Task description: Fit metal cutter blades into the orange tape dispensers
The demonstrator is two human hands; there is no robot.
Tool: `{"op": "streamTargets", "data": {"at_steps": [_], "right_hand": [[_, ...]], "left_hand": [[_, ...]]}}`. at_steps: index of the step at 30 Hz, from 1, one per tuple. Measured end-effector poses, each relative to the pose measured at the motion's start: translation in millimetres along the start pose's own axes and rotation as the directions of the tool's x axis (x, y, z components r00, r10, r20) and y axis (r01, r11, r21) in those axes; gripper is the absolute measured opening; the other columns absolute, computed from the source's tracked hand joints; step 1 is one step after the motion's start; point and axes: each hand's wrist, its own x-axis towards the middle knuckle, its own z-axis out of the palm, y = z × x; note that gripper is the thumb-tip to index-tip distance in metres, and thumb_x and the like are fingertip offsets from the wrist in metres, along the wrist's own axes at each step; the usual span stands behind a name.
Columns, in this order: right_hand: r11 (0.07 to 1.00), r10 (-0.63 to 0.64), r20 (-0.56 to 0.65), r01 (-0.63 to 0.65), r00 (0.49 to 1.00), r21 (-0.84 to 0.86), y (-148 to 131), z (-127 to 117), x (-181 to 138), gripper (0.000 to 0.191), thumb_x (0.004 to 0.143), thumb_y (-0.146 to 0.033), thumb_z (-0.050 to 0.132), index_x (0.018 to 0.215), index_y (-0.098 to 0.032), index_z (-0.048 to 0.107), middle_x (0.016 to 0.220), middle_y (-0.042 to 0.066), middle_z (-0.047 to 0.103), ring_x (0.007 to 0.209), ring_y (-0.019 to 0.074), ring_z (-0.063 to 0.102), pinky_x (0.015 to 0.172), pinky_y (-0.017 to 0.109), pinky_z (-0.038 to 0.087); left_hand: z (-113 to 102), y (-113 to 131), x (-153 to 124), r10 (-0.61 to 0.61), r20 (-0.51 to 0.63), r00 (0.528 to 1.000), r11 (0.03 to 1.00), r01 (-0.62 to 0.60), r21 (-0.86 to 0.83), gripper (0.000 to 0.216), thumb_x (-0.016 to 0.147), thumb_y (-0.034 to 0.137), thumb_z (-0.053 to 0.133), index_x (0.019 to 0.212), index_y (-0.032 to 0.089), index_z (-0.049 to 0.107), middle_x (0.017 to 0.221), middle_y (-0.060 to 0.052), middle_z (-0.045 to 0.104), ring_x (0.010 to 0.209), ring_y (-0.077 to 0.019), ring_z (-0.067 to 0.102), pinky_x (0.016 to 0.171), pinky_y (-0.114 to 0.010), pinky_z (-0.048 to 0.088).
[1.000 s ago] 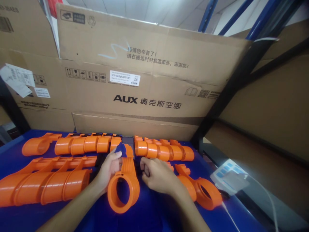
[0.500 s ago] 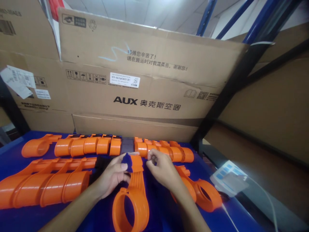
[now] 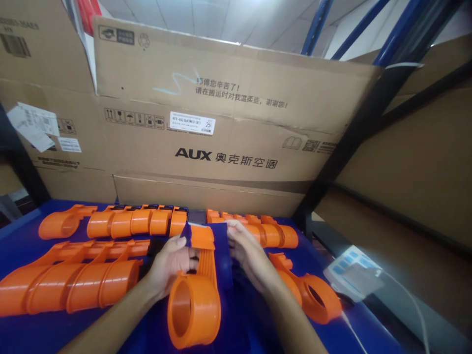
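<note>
**Hand and Part Status: Orange Ring Part at Table Centre**

The left hand [image 3: 171, 263] is closed around the ribbed shank of the orange plastic part with a ring end [image 3: 195, 290]. Its thumb lies on top, and its fingers are partly hidden under the shank. The part is tilted above the blue table surface [image 3: 243, 329], ring end nearest the camera, between the two hands.

A dark blue sheet [image 3: 223, 258] lies along the shank's right side and around its far end. Its material is unclear.

The right hand [image 3: 248, 251] has narrow, curled fingers at the sheet's right edge. A pinch cannot be confirmed.

The row of nested orange parts [image 3: 73, 282] on the left is cut off at the frame edge. The large printed cardboard box [image 3: 221, 123] stands behind. The white and blue object [image 3: 350, 273] on the right is blurred.
</note>
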Motion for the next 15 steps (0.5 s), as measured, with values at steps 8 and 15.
{"op": "streamTargets", "data": {"at_steps": [8, 15], "right_hand": [[1.0, 0.03, 0.119, -0.03, 0.992, 0.002, 13.0, 4.8, -2.1, 0.032, 0.098, -0.049, 0.06, 0.12, -0.027, 0.059, 0.105, 0.007, 0.072, 0.098, 0.0227, 0.07, 0.083, 0.038, 0.057], [0.944, -0.249, -0.114, 0.214, 0.962, -0.253, 19.5, 6.5, 5.0, 0.028, 0.096, -0.052, 0.062, 0.105, -0.025, 0.06, 0.104, 0.004, 0.067, 0.099, 0.0203, 0.065, 0.089, 0.033, 0.055]], "left_hand": [[-2.6, -0.2, 1.3, -0.035, -0.032, 0.999, 0.999, 0.034, -0.035, 0.041, 0.087, 0.045, 0.065, 0.111, 0.013, 0.068, 0.095, -0.015, 0.077, 0.072, -0.0246, 0.074, 0.064, -0.034, 0.055], [-0.7, -3.1, 6.0, 0.141, -0.099, 0.985, 0.99, -0.14, 0.024, 0.034, 0.085, 0.028, 0.071, 0.117, 0.018, 0.065, 0.113, -0.013, 0.075, 0.096, -0.0269, 0.073, 0.081, -0.039, 0.059]]}}
